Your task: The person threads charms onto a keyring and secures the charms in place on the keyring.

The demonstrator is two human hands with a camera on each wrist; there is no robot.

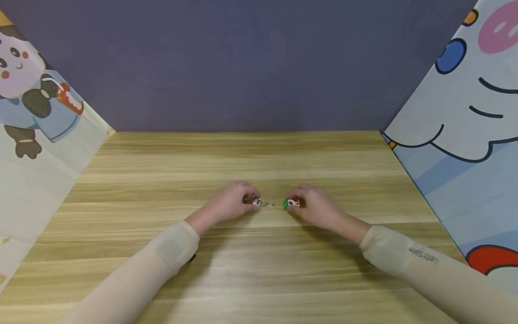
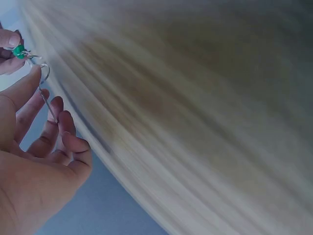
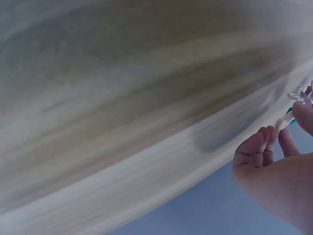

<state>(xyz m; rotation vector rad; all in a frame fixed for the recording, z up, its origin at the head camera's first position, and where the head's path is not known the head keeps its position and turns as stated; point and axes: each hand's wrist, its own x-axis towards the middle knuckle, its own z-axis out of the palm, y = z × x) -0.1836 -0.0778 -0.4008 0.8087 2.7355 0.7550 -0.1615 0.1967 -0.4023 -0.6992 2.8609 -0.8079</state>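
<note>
Near the middle of the wooden table, a small keychain stretches between the two hands. My left hand pinches its silver metal piece, which has a ring and a thin straight part in the left wrist view. A fine chain runs across the gap. My right hand pinches the green and white charm at the other end. In the right wrist view, fingers cover much of the charm. The charm's exact shape is too small to tell.
The wooden table lies under both forearms. A dark bluish panel closes off the back. Cartoon-printed panels stand at the left and right sides.
</note>
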